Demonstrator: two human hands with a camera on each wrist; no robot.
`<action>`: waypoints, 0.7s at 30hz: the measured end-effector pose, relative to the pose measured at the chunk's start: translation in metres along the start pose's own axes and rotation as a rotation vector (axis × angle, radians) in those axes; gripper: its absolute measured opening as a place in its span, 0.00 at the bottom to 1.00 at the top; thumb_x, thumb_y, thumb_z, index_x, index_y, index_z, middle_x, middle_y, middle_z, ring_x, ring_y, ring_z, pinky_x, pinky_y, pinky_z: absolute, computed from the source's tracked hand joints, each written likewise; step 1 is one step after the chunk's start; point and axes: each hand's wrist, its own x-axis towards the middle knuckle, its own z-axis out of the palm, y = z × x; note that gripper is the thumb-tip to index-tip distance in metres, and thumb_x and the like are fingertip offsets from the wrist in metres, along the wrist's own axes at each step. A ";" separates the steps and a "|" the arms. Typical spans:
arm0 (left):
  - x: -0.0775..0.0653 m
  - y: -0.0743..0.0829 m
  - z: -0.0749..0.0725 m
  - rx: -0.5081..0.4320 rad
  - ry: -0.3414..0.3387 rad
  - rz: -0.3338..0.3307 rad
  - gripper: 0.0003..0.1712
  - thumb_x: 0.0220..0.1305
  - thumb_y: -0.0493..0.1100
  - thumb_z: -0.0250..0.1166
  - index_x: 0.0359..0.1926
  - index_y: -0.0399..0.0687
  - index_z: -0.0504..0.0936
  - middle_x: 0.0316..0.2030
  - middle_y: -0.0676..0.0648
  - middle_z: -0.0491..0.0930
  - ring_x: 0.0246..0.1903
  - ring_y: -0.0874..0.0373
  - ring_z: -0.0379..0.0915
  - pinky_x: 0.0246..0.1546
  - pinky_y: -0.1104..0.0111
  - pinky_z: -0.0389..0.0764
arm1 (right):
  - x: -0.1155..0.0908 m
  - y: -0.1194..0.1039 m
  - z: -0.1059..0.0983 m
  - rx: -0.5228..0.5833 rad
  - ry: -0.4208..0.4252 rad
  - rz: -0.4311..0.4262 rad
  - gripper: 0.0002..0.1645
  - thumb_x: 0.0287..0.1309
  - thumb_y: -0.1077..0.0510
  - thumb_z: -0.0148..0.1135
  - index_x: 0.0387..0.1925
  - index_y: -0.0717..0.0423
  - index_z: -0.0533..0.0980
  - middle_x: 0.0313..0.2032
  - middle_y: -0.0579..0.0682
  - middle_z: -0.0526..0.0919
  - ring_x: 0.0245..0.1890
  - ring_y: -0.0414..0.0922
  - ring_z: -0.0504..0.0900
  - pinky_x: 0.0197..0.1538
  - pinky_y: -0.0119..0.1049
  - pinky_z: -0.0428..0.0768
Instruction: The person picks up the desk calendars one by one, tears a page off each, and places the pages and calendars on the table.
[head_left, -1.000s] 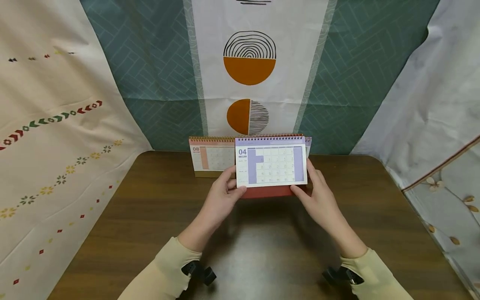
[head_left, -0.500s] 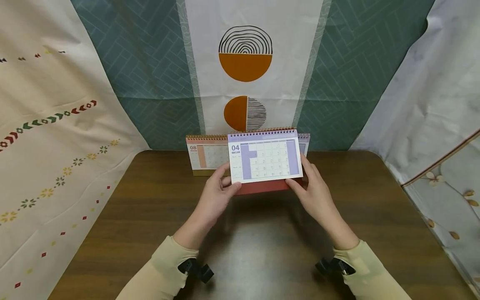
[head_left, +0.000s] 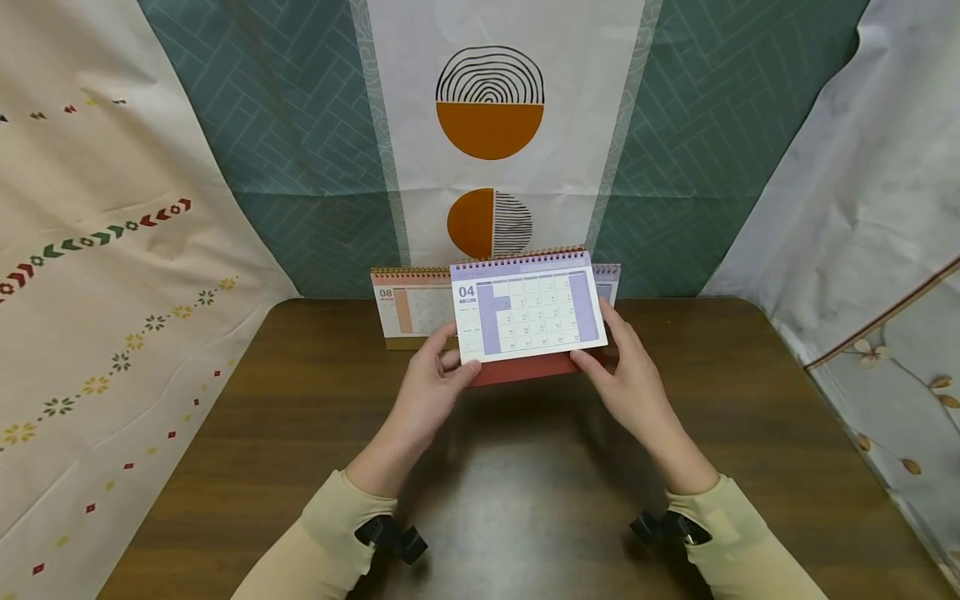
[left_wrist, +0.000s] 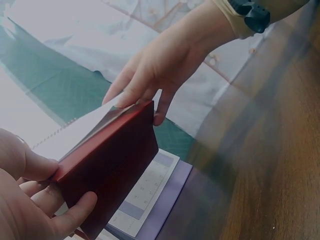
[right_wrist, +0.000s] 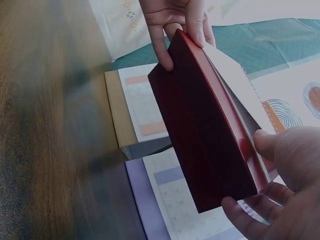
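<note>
A red-based desk calendar with a purple "04" page hangs above the table, its right end a little higher in the head view. My left hand grips its lower left corner, thumb in front. At the lower right corner my right hand holds it the same way. Both wrist views show the dark red base from below, with fingers under it. Behind stand a gold-based calendar showing "08" and a purple-based calendar, the latter mostly hidden in the head view.
The brown wooden table lies under the hands. A green and white patterned cloth hangs at its back edge. Pale cloths flank it, an embroidered one at left and a leaf-patterned one at right.
The held calendar has shifted slightly up and left, and its right end has risen. Both hands keep their grip and move with it. The view has shifted slightly.
</note>
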 end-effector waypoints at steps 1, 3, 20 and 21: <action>0.000 0.000 0.000 0.001 0.001 0.001 0.35 0.75 0.24 0.65 0.78 0.45 0.71 0.56 0.35 0.89 0.44 0.53 0.87 0.47 0.68 0.84 | 0.000 0.000 0.000 0.002 0.000 0.001 0.56 0.69 0.62 0.77 0.88 0.54 0.55 0.72 0.63 0.73 0.64 0.55 0.77 0.55 0.17 0.71; 0.000 -0.001 0.001 0.001 0.004 0.000 0.35 0.75 0.24 0.65 0.78 0.45 0.71 0.56 0.35 0.89 0.44 0.54 0.87 0.46 0.68 0.84 | 0.000 0.000 0.000 -0.003 0.003 0.002 0.55 0.70 0.62 0.77 0.88 0.54 0.56 0.71 0.63 0.73 0.63 0.55 0.77 0.55 0.18 0.71; 0.000 -0.002 0.001 -0.018 -0.015 -0.030 0.37 0.77 0.26 0.65 0.80 0.48 0.69 0.57 0.36 0.89 0.47 0.52 0.88 0.49 0.67 0.84 | -0.001 0.004 -0.003 -0.022 0.053 -0.023 0.54 0.68 0.60 0.78 0.87 0.51 0.60 0.69 0.62 0.75 0.68 0.57 0.74 0.65 0.57 0.73; -0.001 -0.002 0.001 -0.019 -0.016 -0.030 0.37 0.77 0.26 0.65 0.80 0.48 0.69 0.58 0.37 0.89 0.47 0.52 0.88 0.49 0.67 0.84 | -0.001 0.004 -0.003 -0.017 0.051 -0.024 0.54 0.68 0.60 0.78 0.87 0.51 0.60 0.68 0.62 0.75 0.67 0.57 0.74 0.65 0.54 0.73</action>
